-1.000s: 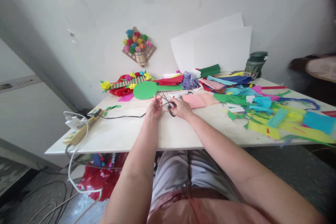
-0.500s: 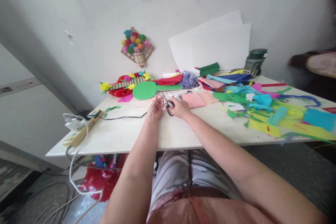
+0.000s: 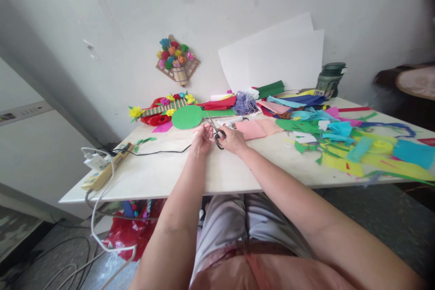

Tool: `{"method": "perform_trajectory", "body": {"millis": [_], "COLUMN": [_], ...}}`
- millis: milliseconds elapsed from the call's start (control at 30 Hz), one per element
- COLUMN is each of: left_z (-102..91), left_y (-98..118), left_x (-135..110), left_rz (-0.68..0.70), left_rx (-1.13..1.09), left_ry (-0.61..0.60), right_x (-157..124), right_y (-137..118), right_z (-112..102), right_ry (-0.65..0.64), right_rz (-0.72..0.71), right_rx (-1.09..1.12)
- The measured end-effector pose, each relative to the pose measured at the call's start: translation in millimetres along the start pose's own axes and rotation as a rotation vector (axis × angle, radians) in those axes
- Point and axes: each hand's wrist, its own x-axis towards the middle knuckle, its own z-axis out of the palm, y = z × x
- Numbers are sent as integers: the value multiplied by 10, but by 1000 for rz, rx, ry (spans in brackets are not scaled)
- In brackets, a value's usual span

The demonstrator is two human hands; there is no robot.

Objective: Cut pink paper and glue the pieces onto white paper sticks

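Observation:
My right hand [image 3: 234, 140] grips black-handled scissors [image 3: 219, 139]. Their metal blades point up and to the left, slightly apart, close to the fingertips of my left hand [image 3: 203, 140]. The left fingers are curled and pressed together, palm partly up; anything pinched in them is too small to make out. Just beyond them lies a green paper disc [image 3: 186, 117]. Pink crepe paper [image 3: 250, 129] rests to the right of the scissors. Behind the hands, a white tool [image 3: 228, 123], perhaps a glue gun, is partly hidden.
Coloured paper scraps [image 3: 360, 154] cover the table's right side. Purple string [image 3: 245, 103], a flower-trimmed woven piece [image 3: 163, 108] and a dark green bottle [image 3: 330, 80] stand along the back. A power strip [image 3: 105, 167] with cables sits at the left edge.
Both hands stay in nearly the same place. The scissors and the left fingers have shifted only very slightly.

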Motion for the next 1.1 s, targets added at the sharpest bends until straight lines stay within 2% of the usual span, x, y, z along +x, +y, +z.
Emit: {"method": "perform_trajectory", "body": {"millis": [533, 800, 1100], "left_z": [21, 24, -23], "left_y": [2, 24, 22], "left_x": [-13, -16, 13], "left_rz": [-6, -12, -3], "left_rx": [-44, -52, -58], "left_ry": [-23, 16, -26], "right_x": [28, 56, 77], "right_y": [3, 22, 96], "right_z": [32, 58, 61], "right_ry": [4, -3, 54], "right_rz": [6, 16, 79], "right_rx": [-59, -88, 61]}}
